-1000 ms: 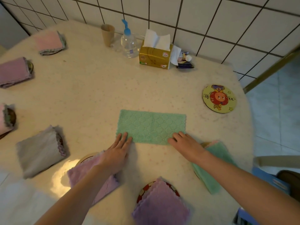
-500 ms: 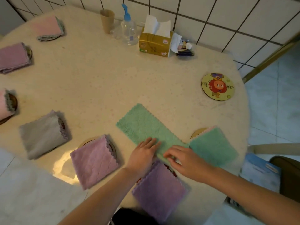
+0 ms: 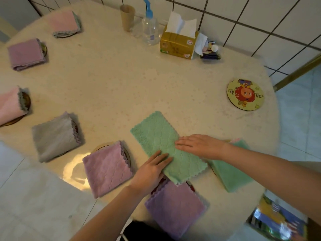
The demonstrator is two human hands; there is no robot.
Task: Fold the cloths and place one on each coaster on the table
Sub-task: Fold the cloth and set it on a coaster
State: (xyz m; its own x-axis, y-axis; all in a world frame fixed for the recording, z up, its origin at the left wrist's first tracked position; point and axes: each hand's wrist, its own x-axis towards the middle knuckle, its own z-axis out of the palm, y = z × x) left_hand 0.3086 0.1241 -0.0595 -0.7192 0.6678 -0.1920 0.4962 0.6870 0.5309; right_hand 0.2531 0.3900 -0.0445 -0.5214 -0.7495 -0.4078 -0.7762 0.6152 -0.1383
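Done: seven folded cloths are sitting on coasters around the table
Cloth: green cloth is lying half-folded, near centre
Hands: left hand and right hand are pressing it; fingers straight, together
Left: cartoon coaster, far right, is waiting bare

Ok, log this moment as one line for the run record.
step: folding green cloth | left hand: flat on it | right hand: flat on it | cartoon coaster: bare | stage: half-folded strip
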